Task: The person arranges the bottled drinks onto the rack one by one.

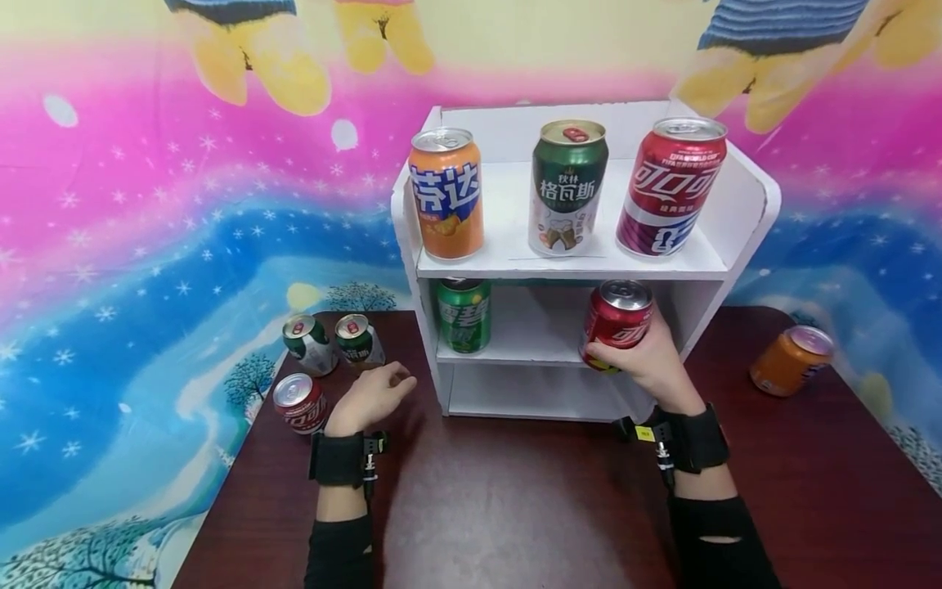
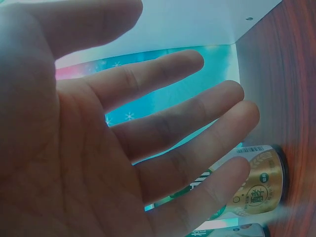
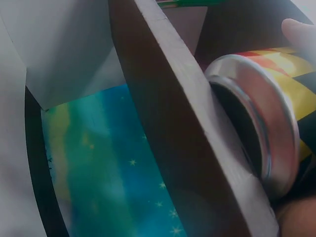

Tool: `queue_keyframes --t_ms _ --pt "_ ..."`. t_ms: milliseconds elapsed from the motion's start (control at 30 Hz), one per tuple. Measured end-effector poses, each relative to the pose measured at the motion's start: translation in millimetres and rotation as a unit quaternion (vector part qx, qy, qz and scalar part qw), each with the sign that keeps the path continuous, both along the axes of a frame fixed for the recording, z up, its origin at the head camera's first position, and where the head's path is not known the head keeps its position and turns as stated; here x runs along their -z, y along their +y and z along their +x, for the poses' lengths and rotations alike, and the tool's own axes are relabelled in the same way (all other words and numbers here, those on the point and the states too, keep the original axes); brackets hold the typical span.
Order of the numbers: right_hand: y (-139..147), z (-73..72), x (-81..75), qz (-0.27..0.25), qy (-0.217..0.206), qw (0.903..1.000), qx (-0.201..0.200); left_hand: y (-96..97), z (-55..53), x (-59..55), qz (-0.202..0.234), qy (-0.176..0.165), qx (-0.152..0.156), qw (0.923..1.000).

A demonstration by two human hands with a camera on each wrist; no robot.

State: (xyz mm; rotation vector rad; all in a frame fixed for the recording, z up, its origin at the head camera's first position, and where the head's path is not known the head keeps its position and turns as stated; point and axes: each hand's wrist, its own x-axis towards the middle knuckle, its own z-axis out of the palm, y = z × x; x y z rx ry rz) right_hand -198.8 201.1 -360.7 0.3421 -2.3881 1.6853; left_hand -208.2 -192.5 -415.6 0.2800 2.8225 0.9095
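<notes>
My right hand (image 1: 651,364) grips a red cola can (image 1: 619,321) at the right part of the white shelf unit's middle level (image 1: 526,327). In the right wrist view the can's silver base rim (image 3: 284,133) is right at the shelf's front edge (image 3: 197,113), with yellow and black print above the rim. My left hand (image 1: 371,398) holds nothing; its fingers are spread in the left wrist view. Beside it on the table are two green-and-white cans (image 1: 361,342) and another red cola can (image 1: 300,403). A green can (image 1: 464,315) stands at the middle level's left end.
On the top level stand an orange can (image 1: 446,196), a green-and-white can (image 1: 568,188) and a red cola can (image 1: 671,186). Another orange can (image 1: 791,360) is on the dark wooden table (image 1: 515,507), right of the unit. A printed cloth (image 1: 184,245) hangs behind.
</notes>
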Motion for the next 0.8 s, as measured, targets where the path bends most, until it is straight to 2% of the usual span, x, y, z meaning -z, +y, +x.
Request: queue_keyframes --t_ms 400,800 --pt "-1.0 -5.2 -1.8 0.047 -0.014 0.9988 -0.01 2.1 -3.9 2.3 -0.004 -0.009 0.006 0.9999" --pt "-7.8 -12.2 -2.5 0.033 -0.035 0.9978 -0.045 4.5 -0.9 3.9 -0.004 -0.011 0.007 0.9999"
